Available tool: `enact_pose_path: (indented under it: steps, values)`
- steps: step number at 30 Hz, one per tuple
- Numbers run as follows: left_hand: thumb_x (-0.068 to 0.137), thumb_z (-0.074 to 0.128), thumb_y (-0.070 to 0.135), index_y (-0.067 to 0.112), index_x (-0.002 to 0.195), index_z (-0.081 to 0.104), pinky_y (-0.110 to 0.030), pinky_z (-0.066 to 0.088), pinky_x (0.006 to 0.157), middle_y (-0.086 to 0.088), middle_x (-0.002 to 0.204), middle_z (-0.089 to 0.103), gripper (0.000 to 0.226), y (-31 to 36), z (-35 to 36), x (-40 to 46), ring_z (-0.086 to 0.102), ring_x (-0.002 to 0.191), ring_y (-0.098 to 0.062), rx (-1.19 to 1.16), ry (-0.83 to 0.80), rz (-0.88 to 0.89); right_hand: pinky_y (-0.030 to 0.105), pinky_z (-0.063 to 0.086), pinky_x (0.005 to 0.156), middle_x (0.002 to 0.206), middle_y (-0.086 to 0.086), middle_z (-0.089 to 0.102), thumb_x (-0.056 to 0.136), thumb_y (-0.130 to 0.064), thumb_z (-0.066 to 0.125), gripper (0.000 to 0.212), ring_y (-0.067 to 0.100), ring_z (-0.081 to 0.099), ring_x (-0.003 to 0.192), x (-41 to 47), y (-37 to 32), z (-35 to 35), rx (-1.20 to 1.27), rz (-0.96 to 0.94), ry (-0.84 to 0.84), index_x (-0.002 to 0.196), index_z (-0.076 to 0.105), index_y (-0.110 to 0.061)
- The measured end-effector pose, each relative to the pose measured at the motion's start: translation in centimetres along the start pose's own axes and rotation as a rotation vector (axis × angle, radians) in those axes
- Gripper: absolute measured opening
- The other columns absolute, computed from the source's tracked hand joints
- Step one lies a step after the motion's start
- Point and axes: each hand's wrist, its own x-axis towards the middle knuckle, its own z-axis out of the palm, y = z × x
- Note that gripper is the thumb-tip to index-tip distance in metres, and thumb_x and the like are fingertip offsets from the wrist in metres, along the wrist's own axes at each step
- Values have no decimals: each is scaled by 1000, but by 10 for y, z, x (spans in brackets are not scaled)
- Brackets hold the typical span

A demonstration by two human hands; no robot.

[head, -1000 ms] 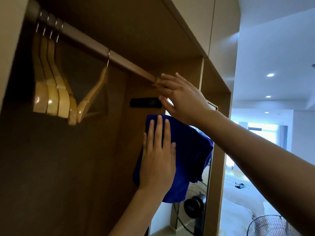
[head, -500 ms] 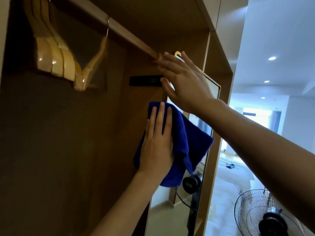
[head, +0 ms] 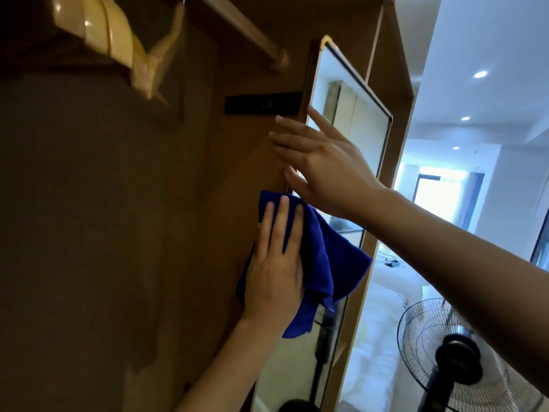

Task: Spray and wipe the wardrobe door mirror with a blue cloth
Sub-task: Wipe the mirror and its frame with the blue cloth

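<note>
The tall framed mirror (head: 350,108) stands edge-on inside the open wardrobe, its glass facing right. My left hand (head: 274,263) lies flat with straight fingers on the blue cloth (head: 323,263) and presses it against the mirror's lower left part. Just above, my right hand (head: 320,162) reaches across with fingers spread and holds the mirror's left edge, thumb on the glass side, fingers behind the frame. No spray bottle is in view.
Wooden hangers (head: 118,46) hang from the rail (head: 252,34) at the upper left. A black bracket (head: 261,104) sits on the wardrobe's side panel. A standing fan (head: 457,361) is at the lower right, with a white bed (head: 383,322) behind.
The view has tipped downward. My right hand slid down the mirror's edge from near the rail. My left hand with the cloth stays pressed on the mirror, slightly lower.
</note>
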Motion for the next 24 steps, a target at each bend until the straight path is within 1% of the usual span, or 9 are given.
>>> enact_pose_path:
  steps: [4, 7, 9, 11, 13, 14, 16, 19, 24]
  values:
    - [91, 50, 19, 21, 152, -11, -43, 50, 97, 3, 160, -17, 87, -2, 2, -38, -10, 148, -20, 13, -37, -31, 51, 23, 119, 134, 5, 61, 98, -26, 41, 40, 21, 42, 139, -21, -23, 9, 23, -21, -16, 126, 64, -7]
    - [82, 72, 18, 20, 152, -10, -44, 51, 95, 1, 160, -16, 108, -4, 4, -63, -11, 148, -21, 13, -65, -39, 49, 20, 120, 135, 4, 61, 98, -27, 40, 42, 21, 41, 139, -33, -37, 13, 39, -26, -50, 128, 62, -9]
    - [74, 80, 25, 21, 153, -10, -42, 49, 99, 1, 160, -16, 120, -4, 4, -71, -9, 148, -22, -9, -99, -54, 48, 18, 120, 137, 4, 59, 97, -28, 41, 42, 21, 40, 140, -41, -47, 14, 53, -35, -81, 130, 61, -11]
    - [77, 78, 26, 26, 152, -10, -37, 50, 96, -2, 160, -15, 116, -4, 3, -71, 10, 147, -29, -56, -104, -84, 48, 16, 120, 140, 5, 56, 98, -30, 39, 43, 21, 38, 141, -46, -54, 13, 74, -36, -114, 132, 59, -13]
    - [86, 69, 23, 33, 152, -9, -42, 56, 85, -5, 159, -16, 102, -5, 1, -64, 40, 132, -38, -100, -93, -107, 46, 16, 120, 142, 5, 54, 99, -33, 37, 45, 21, 37, 141, -48, -58, 11, 104, -25, -127, 134, 58, -14]
    - [88, 64, 21, 34, 152, -6, -44, 56, 83, -7, 158, -14, 96, -6, 1, -61, 46, 128, -40, -108, -84, -106, 45, 16, 120, 143, 6, 53, 99, -33, 36, 45, 21, 37, 141, -49, -59, 10, 114, -21, -126, 134, 58, -14]
    - [89, 62, 17, 32, 150, 3, -45, 54, 89, -11, 157, -4, 85, -7, 2, -58, 39, 134, -40, -110, -57, -97, 45, 17, 120, 143, 6, 53, 100, -33, 36, 45, 21, 38, 141, -51, -59, 11, 124, -23, -129, 134, 58, -13]
    - [87, 68, 18, 30, 149, 7, -43, 50, 98, -13, 156, 4, 89, -4, 7, -65, 21, 143, -35, -108, -32, -110, 45, 19, 120, 142, 7, 54, 100, -35, 37, 45, 22, 39, 140, -56, -62, 14, 135, -35, -135, 133, 58, -12]
    - [78, 77, 28, 29, 153, -3, -39, 51, 92, -17, 156, 8, 110, -5, 14, -114, 9, 144, -31, -39, -82, -125, 43, 23, 119, 139, 11, 56, 101, -32, 39, 44, 25, 44, 137, -73, -76, 22, 152, -93, -137, 131, 60, -9]
